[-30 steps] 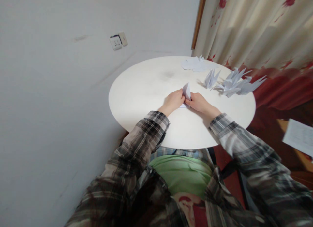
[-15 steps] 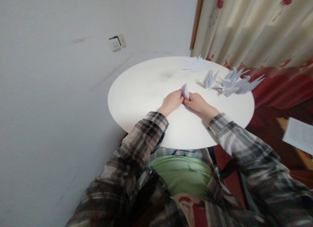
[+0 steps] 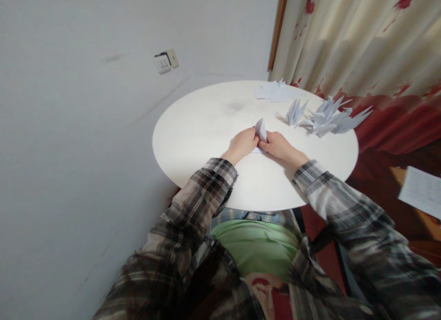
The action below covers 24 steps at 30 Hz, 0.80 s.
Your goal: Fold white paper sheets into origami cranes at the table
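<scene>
Between my two hands is a piece of folded white paper [image 3: 261, 129], with a pointed flap standing up above the fingers and a flat lower edge near the tabletop. My left hand [image 3: 245, 140] grips it from the left, fingers closed on the paper. From the right, my right hand [image 3: 278, 144] pinches the same paper, its thumb close to the left hand's fingertips. The fingers hide the middle of the folds. To the right stands a folded paper crane [image 3: 295, 112], apart from a cluster of several paper cranes [image 3: 327, 118].
The round white table [image 3: 193, 141] stands against a wall with a socket [image 3: 161, 63]. Loose white paper sheets [image 3: 274, 92] lie at its far edge. A floral curtain [image 3: 361, 40] hangs behind on the right. Below it, a printed sheet [image 3: 420, 191] rests on a wooden surface.
</scene>
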{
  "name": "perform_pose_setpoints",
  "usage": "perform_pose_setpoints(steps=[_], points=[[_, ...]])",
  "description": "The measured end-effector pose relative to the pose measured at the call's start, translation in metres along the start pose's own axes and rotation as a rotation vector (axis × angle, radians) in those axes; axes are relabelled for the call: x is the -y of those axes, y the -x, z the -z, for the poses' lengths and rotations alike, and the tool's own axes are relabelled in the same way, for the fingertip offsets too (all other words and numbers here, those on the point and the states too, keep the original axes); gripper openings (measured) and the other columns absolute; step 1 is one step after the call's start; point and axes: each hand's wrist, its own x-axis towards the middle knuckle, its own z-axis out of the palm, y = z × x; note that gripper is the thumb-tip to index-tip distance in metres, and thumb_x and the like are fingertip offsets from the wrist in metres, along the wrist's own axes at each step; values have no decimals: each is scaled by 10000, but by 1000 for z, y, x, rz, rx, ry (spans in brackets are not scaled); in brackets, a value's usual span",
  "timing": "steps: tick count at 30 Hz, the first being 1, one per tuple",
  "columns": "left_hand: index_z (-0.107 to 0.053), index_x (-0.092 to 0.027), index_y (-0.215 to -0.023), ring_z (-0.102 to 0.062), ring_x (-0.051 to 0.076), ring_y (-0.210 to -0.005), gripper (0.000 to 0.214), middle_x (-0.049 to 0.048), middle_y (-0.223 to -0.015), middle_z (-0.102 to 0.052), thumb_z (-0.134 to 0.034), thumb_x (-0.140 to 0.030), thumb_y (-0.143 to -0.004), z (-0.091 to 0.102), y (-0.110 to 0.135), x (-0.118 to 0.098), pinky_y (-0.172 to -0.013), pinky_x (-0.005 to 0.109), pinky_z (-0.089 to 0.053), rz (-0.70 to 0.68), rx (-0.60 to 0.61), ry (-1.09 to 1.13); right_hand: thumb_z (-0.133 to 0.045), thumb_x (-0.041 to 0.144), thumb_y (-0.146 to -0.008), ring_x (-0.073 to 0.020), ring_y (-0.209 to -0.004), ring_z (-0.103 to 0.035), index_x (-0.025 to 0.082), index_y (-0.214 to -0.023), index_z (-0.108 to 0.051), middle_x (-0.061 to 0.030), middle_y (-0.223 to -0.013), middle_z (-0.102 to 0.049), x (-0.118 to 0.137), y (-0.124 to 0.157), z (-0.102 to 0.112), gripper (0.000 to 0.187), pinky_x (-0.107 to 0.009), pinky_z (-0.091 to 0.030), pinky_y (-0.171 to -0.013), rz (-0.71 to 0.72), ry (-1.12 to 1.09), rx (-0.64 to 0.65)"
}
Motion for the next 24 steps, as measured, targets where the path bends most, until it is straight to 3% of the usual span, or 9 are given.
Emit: perform_pose_setpoints(steps=[24], points=[[-563,-142,-1052,-632,226,-961,281,124,-1040,-672,-359,-228,-880,-3,-1,2,-814,331,-486,-11,-17,2,-417,322,-868,-233,-822,-625,134,-1053,-627,-135,-956,-698,1,1,1,337,-290,-390,-689,11,28,-4]])
